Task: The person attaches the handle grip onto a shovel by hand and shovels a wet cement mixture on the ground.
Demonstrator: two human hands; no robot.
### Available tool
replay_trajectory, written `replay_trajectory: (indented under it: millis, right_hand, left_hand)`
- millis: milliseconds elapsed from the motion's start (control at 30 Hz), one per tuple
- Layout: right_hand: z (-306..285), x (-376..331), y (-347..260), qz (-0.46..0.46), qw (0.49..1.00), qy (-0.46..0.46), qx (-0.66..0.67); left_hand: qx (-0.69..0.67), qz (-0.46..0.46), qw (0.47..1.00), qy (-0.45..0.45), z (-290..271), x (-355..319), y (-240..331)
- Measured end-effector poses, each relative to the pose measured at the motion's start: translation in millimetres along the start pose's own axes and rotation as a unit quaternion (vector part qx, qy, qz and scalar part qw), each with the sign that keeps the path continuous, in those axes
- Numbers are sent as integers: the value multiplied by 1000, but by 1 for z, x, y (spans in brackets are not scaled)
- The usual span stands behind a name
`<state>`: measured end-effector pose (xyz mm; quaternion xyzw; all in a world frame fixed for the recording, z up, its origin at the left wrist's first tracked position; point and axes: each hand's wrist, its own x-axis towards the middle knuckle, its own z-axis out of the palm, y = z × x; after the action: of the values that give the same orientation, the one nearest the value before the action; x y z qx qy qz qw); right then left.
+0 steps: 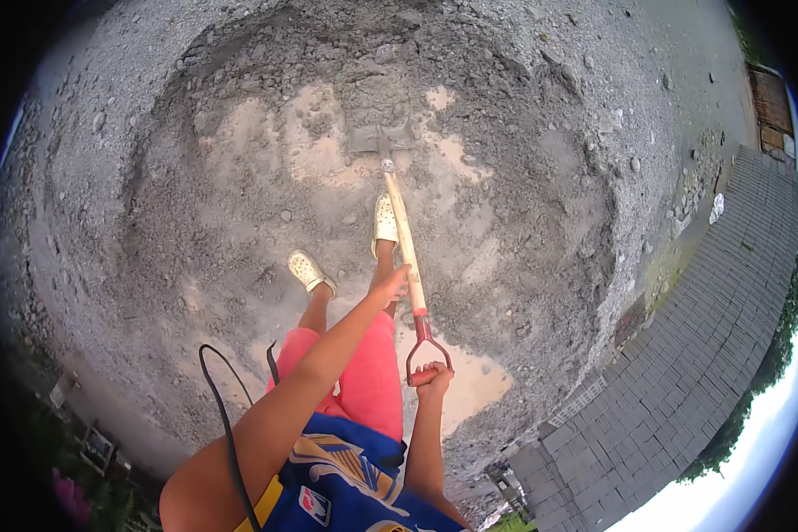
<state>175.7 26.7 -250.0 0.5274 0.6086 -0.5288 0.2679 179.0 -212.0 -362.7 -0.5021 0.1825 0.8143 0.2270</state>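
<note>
A shovel (402, 226) with a pale wooden shaft and a red D-shaped grip runs away from me. Partway down the shaft, my left hand (395, 284) is closed round the wood. My right hand (433, 377) holds the crossbar of the red grip. The grey metal blade (381, 139) lies low at the far end, against damp grey gravelly mix (377, 93), which hides its front edge. Patches of smooth tan ground (321, 133) show around the blade.
A ring of loose grey gravel (550, 177) surrounds the hollow where my feet stand, in cream clogs (309, 269). The right clog is close beside the shaft. Stacked grey blocks (674, 346) form a long row at the right. A black cord (226, 408) hangs by my left arm.
</note>
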Motion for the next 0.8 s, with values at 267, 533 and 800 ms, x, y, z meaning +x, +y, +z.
replay_trajectory:
  millis: [267, 533, 800]
  right_hand:
    - [22, 52, -11, 7, 976, 216, -19]
    - [-4, 104, -39, -124, 952, 261, -98]
    - [-66, 111, -93, -254, 951, 148, -96]
  left_hand:
    - [-275, 102, 946, 139, -28, 199, 45]
    - [-261, 118, 950, 120, -14, 232, 32]
    - [-358, 127, 922, 81, 45, 194, -21]
